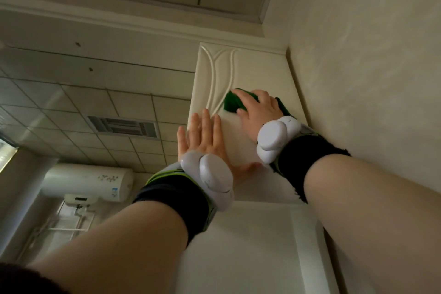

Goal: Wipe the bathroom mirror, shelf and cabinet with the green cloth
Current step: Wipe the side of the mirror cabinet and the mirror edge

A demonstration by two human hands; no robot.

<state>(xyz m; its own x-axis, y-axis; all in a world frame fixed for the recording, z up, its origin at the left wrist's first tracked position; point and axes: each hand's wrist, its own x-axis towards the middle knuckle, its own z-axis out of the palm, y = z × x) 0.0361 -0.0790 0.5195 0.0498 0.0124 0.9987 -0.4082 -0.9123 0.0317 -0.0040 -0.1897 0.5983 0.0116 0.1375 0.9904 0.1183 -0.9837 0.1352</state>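
Dim and warm-tinted throughout, with a dull yellow-green cast. Lit mostly from the window (6, 150) at the far left edge, blown out to pale glare. Brightest otherwise on the lower cabinet (238, 145) front, washed nearly white. Softly shadowed in the corner between cabinet and wall (358, 79). Nearly black in the lower-left corner. Slightly blurred everywhere, nowhere crisp. Bent by the wide lens toward the edges, as in the curved ceiling (119, 102) seams.

Single head-worn wide-angle view, rolled sideways and tilted steeply upward, very near the cabinet (214, 74) at frame centre, ceiling (71, 107) filling the upper left, wall (370, 79) down the right side, water heater (88, 181) at lower left.
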